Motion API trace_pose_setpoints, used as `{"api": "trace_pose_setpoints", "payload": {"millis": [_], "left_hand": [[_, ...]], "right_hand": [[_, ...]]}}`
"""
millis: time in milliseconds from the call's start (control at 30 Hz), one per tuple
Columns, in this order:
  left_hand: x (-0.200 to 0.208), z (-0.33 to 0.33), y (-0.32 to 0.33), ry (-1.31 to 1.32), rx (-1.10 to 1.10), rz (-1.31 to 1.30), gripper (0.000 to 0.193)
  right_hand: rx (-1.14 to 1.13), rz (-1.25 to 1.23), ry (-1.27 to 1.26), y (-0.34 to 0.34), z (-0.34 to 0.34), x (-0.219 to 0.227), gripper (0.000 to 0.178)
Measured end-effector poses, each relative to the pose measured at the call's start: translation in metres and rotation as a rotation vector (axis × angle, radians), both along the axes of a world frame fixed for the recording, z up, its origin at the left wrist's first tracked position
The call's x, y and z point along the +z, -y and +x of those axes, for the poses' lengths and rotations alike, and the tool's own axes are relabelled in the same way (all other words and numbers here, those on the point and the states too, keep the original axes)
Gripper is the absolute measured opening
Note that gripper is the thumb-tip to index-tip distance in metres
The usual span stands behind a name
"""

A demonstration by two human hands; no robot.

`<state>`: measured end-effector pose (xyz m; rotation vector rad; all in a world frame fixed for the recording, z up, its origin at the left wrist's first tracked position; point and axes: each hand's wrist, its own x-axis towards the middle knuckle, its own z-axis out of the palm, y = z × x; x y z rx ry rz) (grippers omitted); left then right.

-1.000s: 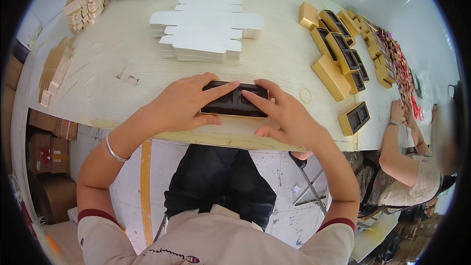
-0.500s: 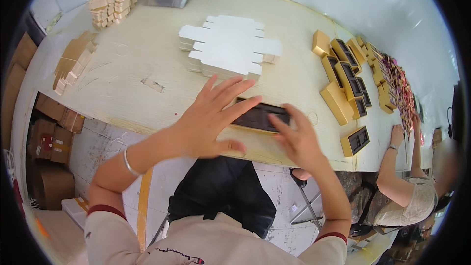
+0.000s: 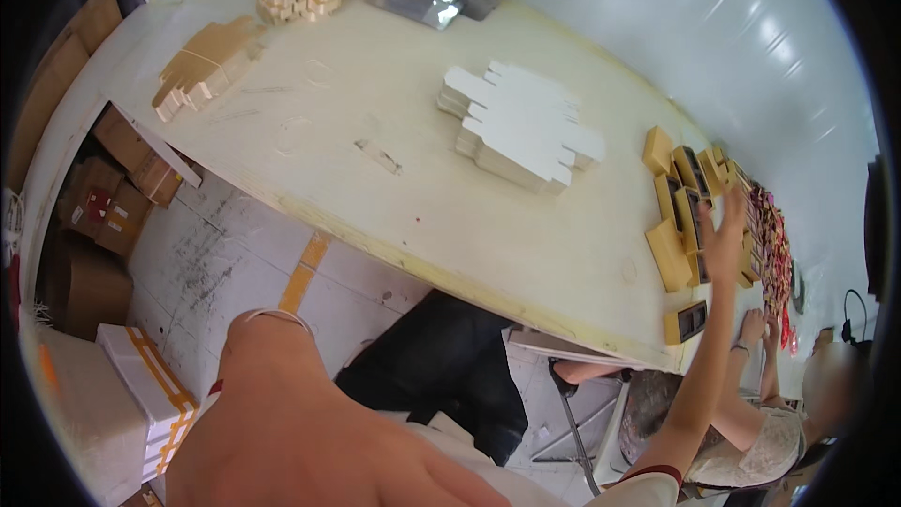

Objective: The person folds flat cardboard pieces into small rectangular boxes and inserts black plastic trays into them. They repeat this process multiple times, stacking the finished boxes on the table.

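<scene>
My right hand (image 3: 723,230) reaches out to the right, over a cluster of gold boxes with black compartment inserts (image 3: 690,216). Its fingers look spread, and I see nothing held in them. Partly behind that hand, some of the boxes are hidden. A single gold box with a black insert (image 3: 692,321) lies nearer the table's front edge. Close to the camera, my left hand (image 3: 319,446) is large and low in the picture, away from the table top; most of its fingers are cut off or hidden. A stack of flat white box blanks (image 3: 526,122) lies mid-table.
Stacks of flat gold-tan card blanks (image 3: 211,61) and clear plastic pieces (image 3: 413,0) lie at the far left. A co-worker's hands (image 3: 754,326) are at the right, near red-and-gold items (image 3: 774,263). Cartons (image 3: 108,202) fill the space under the table.
My right hand has gone from the black-lined gold box at the front edge to the cluster at right. My left hand has pulled back toward me. The view has shifted.
</scene>
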<state>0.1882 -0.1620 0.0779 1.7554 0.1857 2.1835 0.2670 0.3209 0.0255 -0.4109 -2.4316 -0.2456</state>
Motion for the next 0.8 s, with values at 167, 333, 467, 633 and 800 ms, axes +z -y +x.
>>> {"api": "trace_pose_setpoints", "payload": {"millis": [167,333,467,633,800], "left_hand": [[-0.010,-0.051,0.018,-0.500,-0.312,-0.275,0.045],[-0.044,-0.092,0.042,-0.598,-0.170,-0.786,0.032],[-0.053,-0.147,0.078,-0.170,0.232,-1.299,0.035],[-0.113,-0.197,0.060,-0.604,1.443,-1.252,0.051],[-0.139,-0.198,0.030,-0.995,1.385,-1.568,0.068]], "right_hand": [[0.326,-0.144,0.081,0.139,-0.056,-0.037,0.051],[0.526,-0.362,0.076,0.195,-0.082,-0.090,0.046],[0.570,-0.426,0.096,0.200,-0.083,-0.097,0.044],[0.560,-0.452,0.099,0.202,-0.088,-0.094,0.041],[0.568,-0.509,0.088,0.199,-0.088,-0.091,0.040]]}}
